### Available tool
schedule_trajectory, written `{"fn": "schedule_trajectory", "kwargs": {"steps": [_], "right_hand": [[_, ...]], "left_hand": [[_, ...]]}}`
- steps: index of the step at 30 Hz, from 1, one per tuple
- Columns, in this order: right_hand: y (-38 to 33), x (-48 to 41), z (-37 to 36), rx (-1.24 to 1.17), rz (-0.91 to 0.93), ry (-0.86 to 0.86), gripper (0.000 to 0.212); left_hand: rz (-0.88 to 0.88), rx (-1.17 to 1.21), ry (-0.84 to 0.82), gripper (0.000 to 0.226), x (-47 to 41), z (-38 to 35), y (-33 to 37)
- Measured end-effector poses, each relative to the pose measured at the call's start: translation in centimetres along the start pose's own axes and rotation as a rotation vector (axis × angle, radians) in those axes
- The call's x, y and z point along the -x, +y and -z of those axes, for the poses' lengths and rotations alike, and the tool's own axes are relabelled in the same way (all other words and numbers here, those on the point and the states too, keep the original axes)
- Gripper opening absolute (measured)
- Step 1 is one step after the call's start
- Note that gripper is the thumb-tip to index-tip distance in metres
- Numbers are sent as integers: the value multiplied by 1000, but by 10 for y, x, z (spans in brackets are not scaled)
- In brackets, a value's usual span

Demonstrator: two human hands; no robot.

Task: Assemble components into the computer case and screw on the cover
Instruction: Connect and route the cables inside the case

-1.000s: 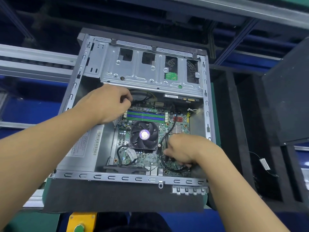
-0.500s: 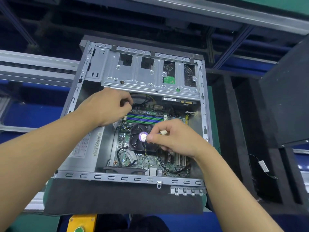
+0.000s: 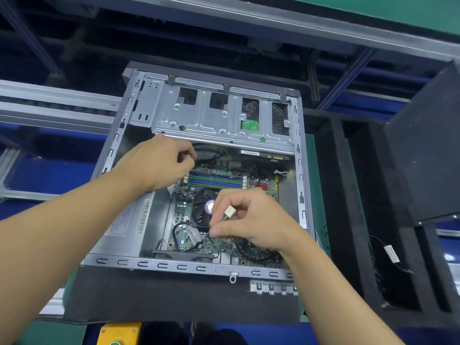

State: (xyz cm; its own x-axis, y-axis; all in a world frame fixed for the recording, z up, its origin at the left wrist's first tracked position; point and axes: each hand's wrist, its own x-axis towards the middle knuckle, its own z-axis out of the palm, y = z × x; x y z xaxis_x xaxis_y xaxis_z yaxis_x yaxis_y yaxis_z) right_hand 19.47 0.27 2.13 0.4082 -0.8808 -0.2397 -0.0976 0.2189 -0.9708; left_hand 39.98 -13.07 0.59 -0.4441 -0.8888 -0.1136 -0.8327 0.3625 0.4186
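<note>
I can see print in three spots, but none of it reads from here. The white barcode label (image 3: 135, 217) along the left edge of the computer case (image 3: 174, 266) is just blurred lines and bars. The round purple sticker (image 3: 209, 206) on the fan (image 3: 199, 215) mid-case and the narrow white strip label (image 3: 250, 152) near the far edge, under the drive cage (image 3: 211, 118), are both too small.

It looks like a station on a factory assembly line. Aluminium profile rails (image 3: 49, 100) run past on the left. A grey metal beam (image 3: 273, 23) crosses overhead, with green matting (image 3: 403, 11) above it. The open computer case (image 3: 189, 266) lies on a dark foam pad (image 3: 161, 295). A black foam tray (image 3: 328, 185) with deep compartments stands just beside it. A yellow button box (image 3: 119, 332) sits at the near edge.
</note>
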Motion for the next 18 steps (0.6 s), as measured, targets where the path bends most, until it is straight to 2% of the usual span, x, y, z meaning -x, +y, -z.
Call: {"fn": "schedule_trajectory", "kwargs": {"steps": [3, 6, 12, 14, 16, 18], "right_hand": [[3, 4, 2, -144, -46, -38, 21], [8, 5, 2, -215, -79, 11, 20], [14, 9, -4, -344, -298, 440, 23], [13, 13, -1, -175, -356, 482, 22], [11, 15, 2, 310, -398, 461, 23], [7, 14, 4, 795, -395, 331, 27]], "left_hand": [[-2, 2, -7, 24, 0, 1, 0], [-10, -4, -16, 25, 0, 1, 0], [-94, -89, 33, 25, 5, 2, 2], [-109, -99, 43, 25, 7, 3, 3], [-113, -102, 49, 26, 8, 3, 4], [-113, -102, 55, 26, 8, 4, 5]]}}
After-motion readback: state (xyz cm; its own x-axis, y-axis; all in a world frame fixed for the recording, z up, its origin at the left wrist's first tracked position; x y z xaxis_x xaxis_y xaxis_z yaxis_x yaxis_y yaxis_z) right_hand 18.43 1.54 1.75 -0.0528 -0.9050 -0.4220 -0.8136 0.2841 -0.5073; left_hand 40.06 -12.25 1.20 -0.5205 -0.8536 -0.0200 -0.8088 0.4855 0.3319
